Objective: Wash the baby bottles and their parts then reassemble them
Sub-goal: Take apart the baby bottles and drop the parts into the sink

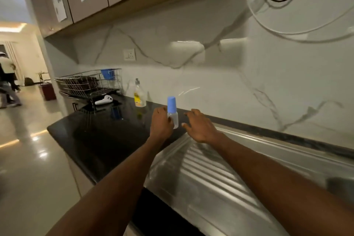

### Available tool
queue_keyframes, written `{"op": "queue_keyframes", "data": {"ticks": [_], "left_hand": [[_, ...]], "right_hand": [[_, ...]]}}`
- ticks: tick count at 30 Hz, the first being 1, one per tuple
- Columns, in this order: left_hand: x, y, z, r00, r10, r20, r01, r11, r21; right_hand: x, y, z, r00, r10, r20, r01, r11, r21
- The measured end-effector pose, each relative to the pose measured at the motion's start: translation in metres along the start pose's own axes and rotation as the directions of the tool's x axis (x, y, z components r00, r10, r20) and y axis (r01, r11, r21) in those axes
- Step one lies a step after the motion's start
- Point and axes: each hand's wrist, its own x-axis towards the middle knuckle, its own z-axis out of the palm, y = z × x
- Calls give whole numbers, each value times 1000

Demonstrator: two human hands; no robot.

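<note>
Left hand (160, 123) fingers curled around small clear plastic baby bottle with blue cap (172, 110) upright on glossy black bench (99, 136); right hand (199, 126) at three o'clock, fingers spread, apart.

Under the hands, the worktop (107, 136) shows glossy black stone, mirror-smooth. Right of them, the ribbed draining board (210, 174) gleams as brushed metal. Between the hands, the baby bottle (173, 115) looks like cloudy clear plastic with a matt blue plastic cap. Far left, a shiny wire dish rack (90, 84). Behind, polished marble-look wall (229, 86).
</note>
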Motion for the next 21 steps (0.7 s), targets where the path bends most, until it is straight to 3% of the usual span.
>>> {"op": "queue_keyframes", "data": {"ticks": [5, 10, 17, 21], "left_hand": [[47, -31, 40, 996, -71, 56, 75, 995, -63], [76, -37, 63, 983, -45, 176, 101, 942, -321], [40, -9, 65, 984, 177, 10, -149, 852, -501], [-4, 33, 56, 997, 75, -14, -72, 853, -517]], "right_hand": [[61, -9, 34, 999, 36, 23, -39, 990, 135], [90, -9, 40, 993, 113, 35, -118, 952, 281], [63, -6, 16, 976, 217, -23, -175, 842, 510], [12, -2, -16, 966, 251, -60, -172, 799, 576]]}}
